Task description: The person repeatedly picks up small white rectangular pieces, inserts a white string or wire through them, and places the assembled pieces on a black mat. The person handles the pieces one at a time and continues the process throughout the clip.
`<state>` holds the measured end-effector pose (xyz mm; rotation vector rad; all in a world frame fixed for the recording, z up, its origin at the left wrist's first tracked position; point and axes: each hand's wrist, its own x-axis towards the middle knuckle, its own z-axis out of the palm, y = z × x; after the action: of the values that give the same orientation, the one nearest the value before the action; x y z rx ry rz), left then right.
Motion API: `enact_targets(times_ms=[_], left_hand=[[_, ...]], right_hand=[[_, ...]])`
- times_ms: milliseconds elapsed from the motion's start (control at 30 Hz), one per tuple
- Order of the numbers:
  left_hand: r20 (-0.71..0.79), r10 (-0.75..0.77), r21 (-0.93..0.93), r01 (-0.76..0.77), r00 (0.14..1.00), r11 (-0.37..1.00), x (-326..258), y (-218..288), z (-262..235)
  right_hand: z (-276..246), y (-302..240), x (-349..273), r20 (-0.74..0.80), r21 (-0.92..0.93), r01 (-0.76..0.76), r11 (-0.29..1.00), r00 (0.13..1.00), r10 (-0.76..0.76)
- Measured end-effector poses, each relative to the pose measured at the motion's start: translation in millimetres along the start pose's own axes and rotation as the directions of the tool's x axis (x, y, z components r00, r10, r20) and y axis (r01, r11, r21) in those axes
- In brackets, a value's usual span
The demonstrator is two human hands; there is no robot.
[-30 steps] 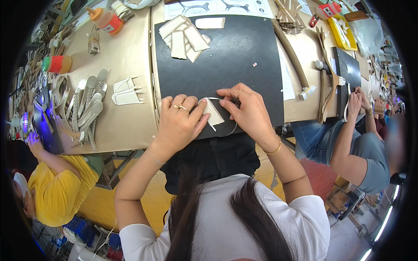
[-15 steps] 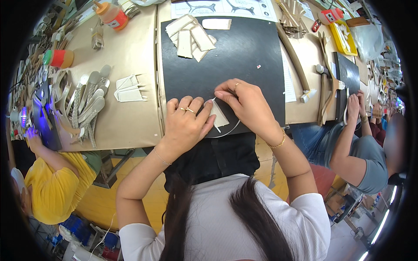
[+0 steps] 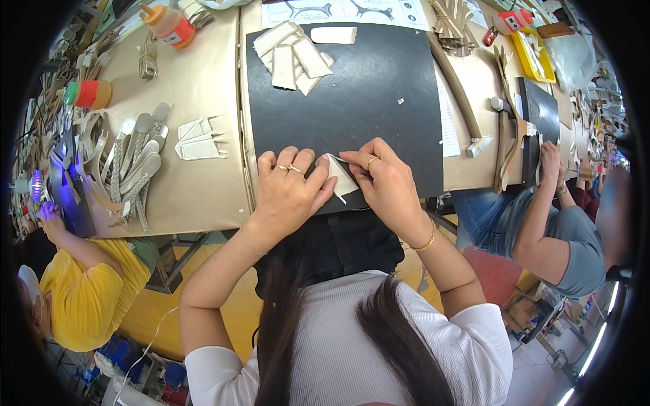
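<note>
A small flat cream piece (image 3: 344, 181), like leather or fabric, lies at the near edge of the black mat (image 3: 365, 88). My left hand (image 3: 291, 179) is closed on its left side, with thumb and forefinger pressing it down and part of it hidden beneath. On its other side, my right hand (image 3: 389, 186) pinches a thin white cord (image 3: 336, 159) along the piece's upper right edge. A short white tail pokes out at the lower corner. Farther back on the mat sits a loose pile of similar cream pieces (image 3: 296, 61), with one piece (image 3: 334, 35) lying apart.
To the left lie several cream pieces with cord ends (image 3: 198, 143), a bundle of straps (image 3: 139, 159), and glue bottles (image 3: 169, 27). A hammer (image 3: 500, 128) and long brown straps (image 3: 455, 88) are at right. Co-workers sit on both sides, a yellow shirt (image 3: 88, 284) at left.
My right hand has come down and closer to the piece's edge, fingers now curled in. The loop of white cord that hung by the mat's edge no longer shows. My left hand stays put.
</note>
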<state>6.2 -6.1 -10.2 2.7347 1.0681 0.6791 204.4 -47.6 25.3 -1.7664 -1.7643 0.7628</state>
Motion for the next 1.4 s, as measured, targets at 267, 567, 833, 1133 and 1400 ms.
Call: enact_targets(times_ms=[267,567,833,1133,1400], left_hand=[[0.039,-0.01,-0.001,0.01,0.999,1.0,2.3,0.5,-4.5],[0.08,-0.021,0.009,0.02,0.997,1.0,4.9,3.1,-7.8],[0.063,0.008,0.022,-0.01,0.998,1.0,4.6,-1.1,-2.2],[0.028,-0.043,0.095,0.04,0.999,0.995,4.5,-24.2,-14.1],[0.043,-0.085,0.123,0.079,0.995,0.989,3.6,-18.9,-15.0]], right_hand=[[6.2,4.4,-11.1,0.006,-0.163,0.202,0.966,0.979,-0.203],[9.3,6.0,-13.4,0.004,-0.319,0.328,0.889,0.939,-0.345],[11.2,3.2,-13.9,0.007,-0.349,0.338,0.874,0.933,-0.359],[2.4,0.0,-2.3,0.097,-0.004,0.069,0.998,0.993,-0.068],[-9.9,-0.8,0.1,0.096,0.035,-0.03,0.999,0.995,0.027]])
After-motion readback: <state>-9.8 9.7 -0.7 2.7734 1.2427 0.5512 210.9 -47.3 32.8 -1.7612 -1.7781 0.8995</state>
